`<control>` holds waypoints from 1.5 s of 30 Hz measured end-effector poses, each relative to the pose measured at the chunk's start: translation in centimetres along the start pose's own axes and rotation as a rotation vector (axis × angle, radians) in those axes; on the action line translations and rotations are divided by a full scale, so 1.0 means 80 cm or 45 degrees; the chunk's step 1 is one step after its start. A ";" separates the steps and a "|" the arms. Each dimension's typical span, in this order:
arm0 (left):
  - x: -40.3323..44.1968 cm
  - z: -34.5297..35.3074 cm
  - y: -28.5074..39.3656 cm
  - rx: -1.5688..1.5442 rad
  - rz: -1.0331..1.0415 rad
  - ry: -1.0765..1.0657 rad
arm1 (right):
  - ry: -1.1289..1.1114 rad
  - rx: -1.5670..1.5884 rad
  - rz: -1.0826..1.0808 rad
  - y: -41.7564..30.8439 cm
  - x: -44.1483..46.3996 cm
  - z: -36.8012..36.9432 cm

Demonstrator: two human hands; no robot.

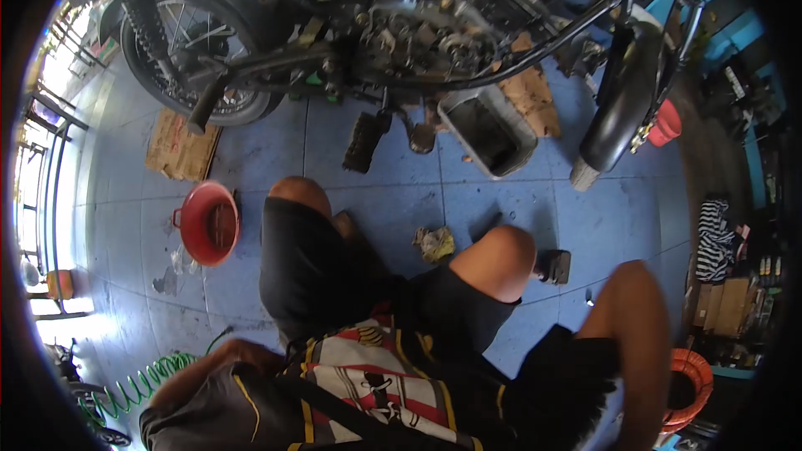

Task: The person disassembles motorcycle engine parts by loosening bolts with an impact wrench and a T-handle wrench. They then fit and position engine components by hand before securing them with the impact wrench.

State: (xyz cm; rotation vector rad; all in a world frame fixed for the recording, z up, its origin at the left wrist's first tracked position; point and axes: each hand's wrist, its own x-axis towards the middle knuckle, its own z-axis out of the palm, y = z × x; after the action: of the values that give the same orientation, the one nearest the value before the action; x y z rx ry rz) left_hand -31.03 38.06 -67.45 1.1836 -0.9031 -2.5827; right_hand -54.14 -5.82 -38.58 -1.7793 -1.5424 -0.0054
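My left forearm bends in at the lower left, and my left hand (261, 357) lies against my side by the dark shorts. Its fingers are hidden, so its grip does not show. My right hand is out of view. Ahead of my knees stands a partly dismantled motorcycle (451, 42), its engine parts exposed. A grey rectangular pan (526, 150) with dark residue lies on the floor under it. A crumpled, stained rag (434, 244) rests between my knees, apart from my hands.
A red basin (181, 230) stands at my left, near a flat cardboard piece (180, 148). A green coiled hose (150, 380) lies at lower left. At right are another person's bent leg (639, 326), an orange-red round container (700, 376) and a red bucket (666, 123).
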 end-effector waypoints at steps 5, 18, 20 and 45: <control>0.006 -0.001 -0.008 0.188 -0.177 0.308 | 0.016 0.121 -0.190 0.033 -0.003 0.014; -0.059 0.038 0.199 0.807 -0.600 1.325 | 0.206 0.581 -0.498 0.119 -0.020 0.003; -0.084 0.044 0.258 0.646 0.072 1.260 | 0.198 0.708 -0.407 0.127 -0.017 -0.002; -0.170 -0.393 0.573 0.196 1.266 2.293 | 1.327 -1.523 1.060 0.411 -0.098 -0.260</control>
State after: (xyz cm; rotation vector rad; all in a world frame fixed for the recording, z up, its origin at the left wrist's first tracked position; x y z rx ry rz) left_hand -3.44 -8.11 -47.88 1.6939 -0.7280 -0.2196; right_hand -18.87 -22.77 -45.08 -2.4528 0.1450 -1.4202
